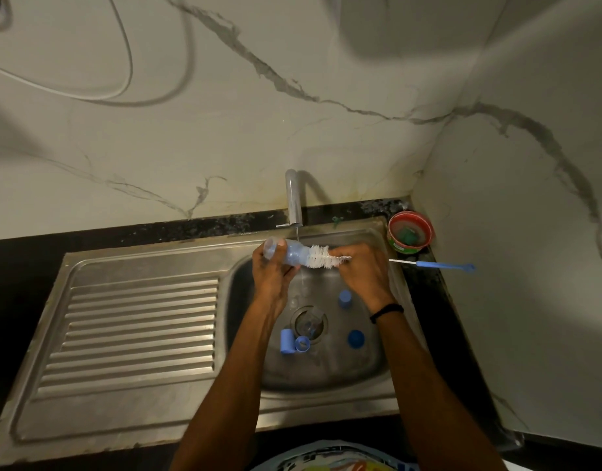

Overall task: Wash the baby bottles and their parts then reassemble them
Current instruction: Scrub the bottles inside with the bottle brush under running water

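step: scrubbing, judged early, parts unwashed in sink (377, 375) | left hand (270, 278) clamped round bottle (286, 254), held sideways under tap (293, 198) | brush (323, 257) head at bottle mouth | right hand (362, 270) closed on brush stem | next: likely push bristles straight in, bottle steady

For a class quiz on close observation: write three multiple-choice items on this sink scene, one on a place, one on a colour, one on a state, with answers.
1. Where is the red tub?
A. right of the tap
B. on the drainboard
C. in the basin

2. What colour are the loose parts in the sink?
A. green
B. blue
C. yellow

3. The tap is:
A. off
B. hidden
C. running

Answers: 1 A, it stands on the counter corner; 2 B, all look blue, like the cap; 3 C, a thin stream falls past the bottle.
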Motion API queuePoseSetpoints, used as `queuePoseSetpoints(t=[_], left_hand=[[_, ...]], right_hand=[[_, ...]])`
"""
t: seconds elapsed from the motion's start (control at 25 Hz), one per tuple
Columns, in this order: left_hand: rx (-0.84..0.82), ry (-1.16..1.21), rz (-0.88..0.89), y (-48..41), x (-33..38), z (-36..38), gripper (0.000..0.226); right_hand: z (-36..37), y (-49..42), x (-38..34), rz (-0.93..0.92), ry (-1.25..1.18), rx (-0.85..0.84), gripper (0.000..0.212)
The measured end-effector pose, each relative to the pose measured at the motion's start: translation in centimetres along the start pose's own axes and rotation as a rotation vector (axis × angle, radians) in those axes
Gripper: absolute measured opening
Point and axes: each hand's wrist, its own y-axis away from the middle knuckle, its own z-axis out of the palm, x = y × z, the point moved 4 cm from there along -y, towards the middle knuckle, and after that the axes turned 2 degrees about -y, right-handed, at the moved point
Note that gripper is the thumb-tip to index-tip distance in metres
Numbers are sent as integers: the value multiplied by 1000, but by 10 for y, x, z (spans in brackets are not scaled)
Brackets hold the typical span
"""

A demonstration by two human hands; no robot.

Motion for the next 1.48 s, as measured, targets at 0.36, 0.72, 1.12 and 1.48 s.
queuePoseSetpoints(t=[0.36,0.72,1.12,1.48], left_hand=[[-156,108,-87,-1,8,-10,57],[-70,-28,-124,-3,4,-9,44],[-144,-131,-78,-5,11,-36,68],[-139,-149,-171,-6,26,-29,20]], right_hand=[[-7,2,13,171,-161,-239,12],[7,11,-5,28,130,-253,15],[16,3,-1,72,21,-369,24],[9,-4,4,81,-10,-398,37]])
